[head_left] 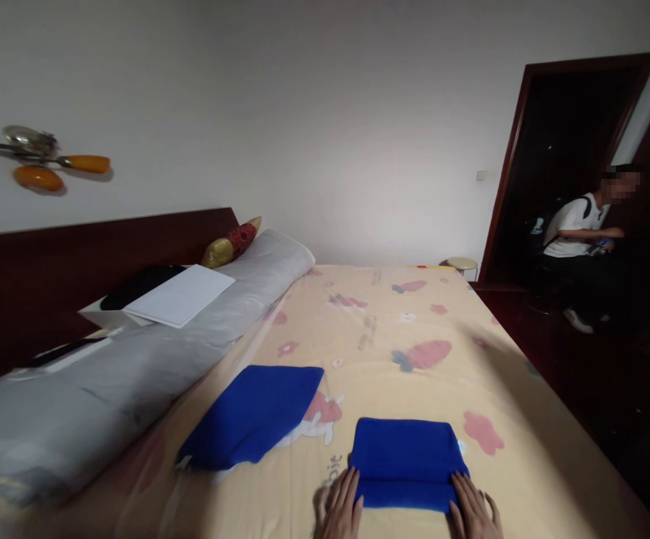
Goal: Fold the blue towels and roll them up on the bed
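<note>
A: Two blue cloths are seen on the bed (415,352). Where is the one being handled?

B: The folded cloth (406,463) is laid flat at the near edge, right of centre. The left hand (339,513) is rested at its near left corner and the right hand (474,515) at its near right corner, apparently so that the fold is kept square and pressed down.

A: Are the fingers closed on it?

B: No grip is shown. The fingers (350,486) of both hands are stretched out flat, palms down, with their tips touching the cloth's near edge.

A: And the other cloth (254,415)?

B: It is set apart to the left, a little farther off, near a grey bolster (134,374) that is laid along the headboard (78,262).

A: Anything else?

B: A person (580,239) is seated by the doorway, far right, well apart from the bed.
</note>
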Tool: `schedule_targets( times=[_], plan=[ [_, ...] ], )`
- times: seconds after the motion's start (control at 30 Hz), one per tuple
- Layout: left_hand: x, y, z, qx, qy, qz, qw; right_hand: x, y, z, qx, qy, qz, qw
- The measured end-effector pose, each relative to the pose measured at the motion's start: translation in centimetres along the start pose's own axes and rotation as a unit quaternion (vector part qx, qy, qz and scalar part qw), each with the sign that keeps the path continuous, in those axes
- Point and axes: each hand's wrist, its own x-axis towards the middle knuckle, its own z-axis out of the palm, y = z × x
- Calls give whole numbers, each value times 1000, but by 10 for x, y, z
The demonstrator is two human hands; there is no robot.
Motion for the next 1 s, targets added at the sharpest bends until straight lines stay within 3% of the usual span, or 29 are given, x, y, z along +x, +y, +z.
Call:
schedule_targets(
  times=[0.13, 0.2, 0.3, 0.4, 0.5, 0.7, 1.0],
  plan=[
    [-1, 16, 8, 30, 28, -44, 998, -4, -15, 14, 0, 3, 62, 998],
    [7, 39, 15, 10, 33, -15, 999, 3, -33, 19, 19, 3, 62, 998],
    [21, 80, 26, -69, 51, 61, 994, 20, -60, 19, 82, -34, -45, 995],
    [32, 105, 31, -106, 65, 53, 991, 36, -74, 9, 103, -65, -123, 985],
    [35, 90, 20, -100, 26, 59, 993, 42, -58, -3, 68, -48, -154, 985],
    [28, 13, -13, -74, -86, 82, 990, 23, 2, -17, 41, 1, -139, 990],
    [27, 19, -2, -91, -102, 48, 989, 19, -4, -13, 90, -95, -40, 991]
  ],
)
